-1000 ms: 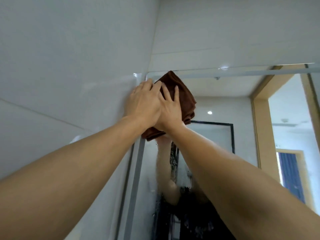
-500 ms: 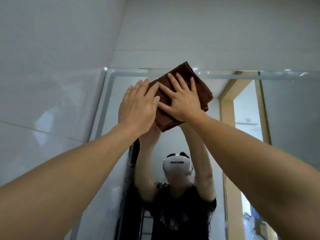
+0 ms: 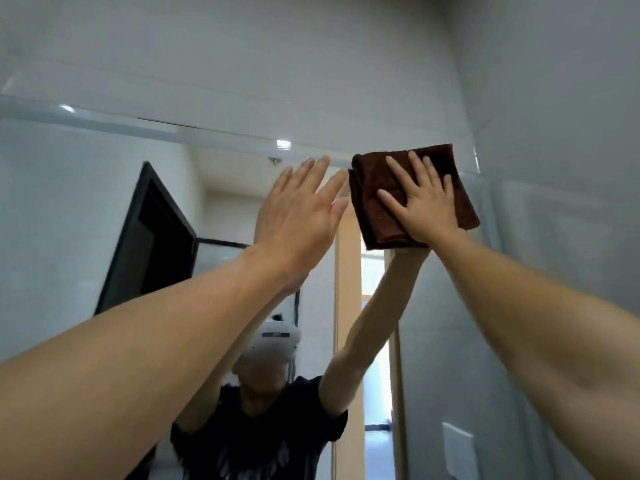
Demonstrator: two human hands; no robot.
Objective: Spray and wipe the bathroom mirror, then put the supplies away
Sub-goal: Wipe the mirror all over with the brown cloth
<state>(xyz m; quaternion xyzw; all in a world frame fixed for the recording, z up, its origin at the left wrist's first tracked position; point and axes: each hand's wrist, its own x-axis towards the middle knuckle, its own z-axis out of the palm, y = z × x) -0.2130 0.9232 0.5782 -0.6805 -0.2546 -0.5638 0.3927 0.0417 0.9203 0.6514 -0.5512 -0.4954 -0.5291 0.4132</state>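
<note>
A wide mirror (image 3: pixel 86 209) fills the wall; at its top right corner the right hand (image 3: pixel 424 209) presses a folded brown cloth (image 3: pixel 379 209) flat, fingers spread. The left hand (image 3: pixel 298 220) hovers beside, open. The cloth looks soft, light, best palmed. No writing is readable.

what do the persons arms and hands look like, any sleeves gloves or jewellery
Both forearms are bare, with no sleeves in view. The left hand and right hand wear no gloves, and no rings, watch or bracelets show. The mirror reflects short black sleeves ending at the upper arms.
</note>
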